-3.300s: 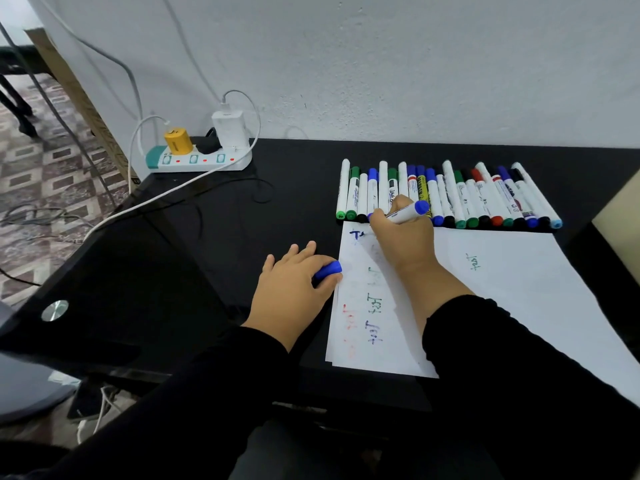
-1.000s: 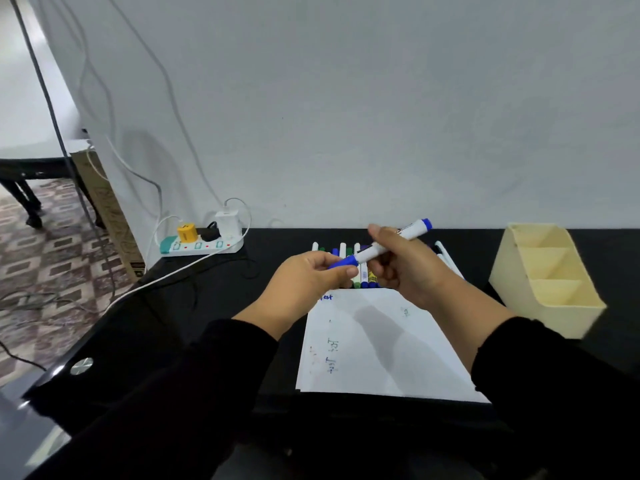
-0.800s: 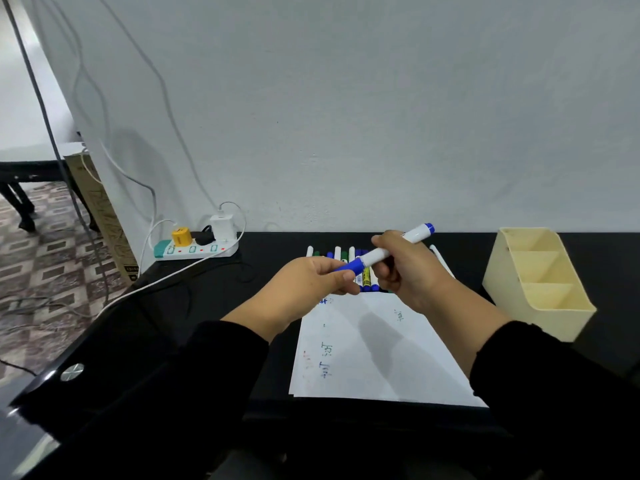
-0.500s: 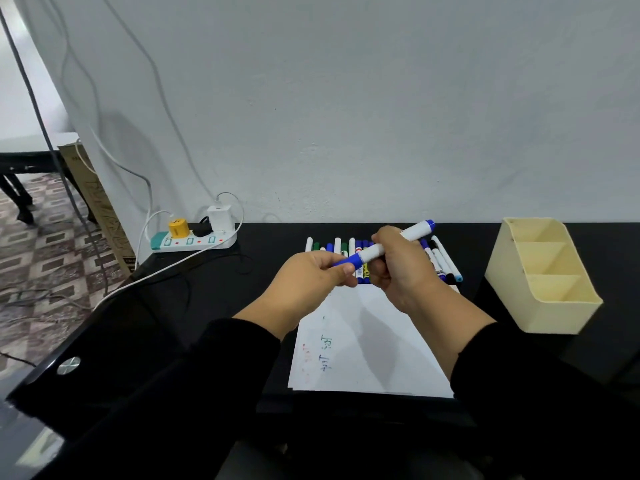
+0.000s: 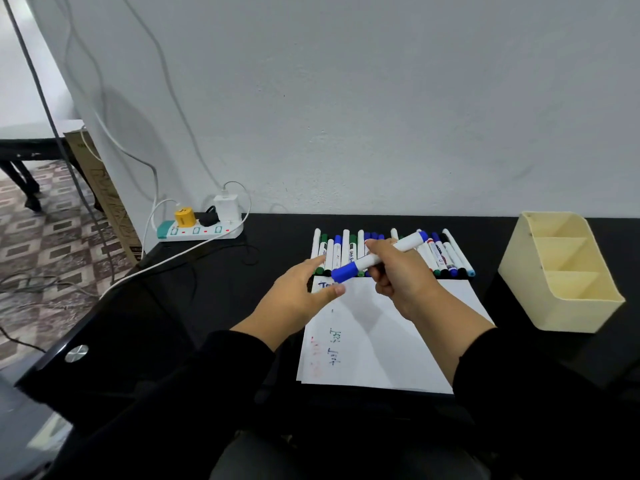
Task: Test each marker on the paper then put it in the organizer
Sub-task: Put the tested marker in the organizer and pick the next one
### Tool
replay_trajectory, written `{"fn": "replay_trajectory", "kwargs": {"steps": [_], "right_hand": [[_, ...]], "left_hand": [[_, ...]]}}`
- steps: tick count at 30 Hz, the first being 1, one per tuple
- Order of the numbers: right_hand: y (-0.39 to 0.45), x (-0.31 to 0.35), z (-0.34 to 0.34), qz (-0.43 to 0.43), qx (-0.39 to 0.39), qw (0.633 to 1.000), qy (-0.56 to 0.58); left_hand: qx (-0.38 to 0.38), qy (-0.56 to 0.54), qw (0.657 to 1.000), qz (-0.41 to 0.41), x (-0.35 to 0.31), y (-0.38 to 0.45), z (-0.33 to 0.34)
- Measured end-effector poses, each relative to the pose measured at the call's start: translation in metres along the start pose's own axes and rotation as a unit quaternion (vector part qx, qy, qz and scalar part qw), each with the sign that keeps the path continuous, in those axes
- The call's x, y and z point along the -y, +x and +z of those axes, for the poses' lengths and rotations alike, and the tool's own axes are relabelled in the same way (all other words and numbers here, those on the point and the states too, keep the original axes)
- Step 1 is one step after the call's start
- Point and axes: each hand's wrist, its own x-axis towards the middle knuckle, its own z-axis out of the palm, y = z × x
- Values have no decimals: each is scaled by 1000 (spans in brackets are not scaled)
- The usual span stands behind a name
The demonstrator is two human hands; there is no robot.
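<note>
My right hand [image 5: 398,275] grips a capped blue marker [image 5: 370,259] by its white barrel, holding it above the far edge of the white paper [image 5: 381,341]. The blue cap points toward my left hand [image 5: 298,296], which hovers just left of it with relaxed fingers and holds nothing. Handwritten test marks in blue, green and red run down the paper's left side. A row of several markers [image 5: 446,254] lies beyond the paper. The cream organizer [image 5: 540,306], with three compartments, stands at the right and looks bare inside.
A white power strip [image 5: 201,232] with a yellow plug and a white charger sits at the back left of the black desk [image 5: 214,289]. Its cables trail across the desk and up the wall. A cardboard box leans by the wall at left.
My left hand pressed the blue cap onto the marker and has now let go, drawing slightly away. Earlier, my right hand was writing on the paper with it.
</note>
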Motion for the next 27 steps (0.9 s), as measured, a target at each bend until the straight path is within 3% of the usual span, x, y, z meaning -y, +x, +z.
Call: {"fn": "replay_trajectory", "kwargs": {"steps": [3,8,14,16,19,22,27], "right_hand": [[0,1,-10,-21,-53,997,-58],[2,-8,-36,-105,-124,966,-201],[4,-13,-81,-219,-335,861,-314],[5,-12,-97,-203,-394,835,-326],[11,-8,-119,-131,-436,826,-331],[13,-3,-137,-65,-438,829,-342],[29,-4,-158,-52,-412,810,-415]], "left_hand": [[16,175,981,-82,35,4,25],[28,263,958,-107,65,-2,55],[4,275,957,-97,69,-1,59],[2,273,957,-95,69,-1,59],[4,272,957,-98,68,-2,59],[5,273,957,-99,68,-2,58],[12,273,956,-107,66,-1,58]]}}
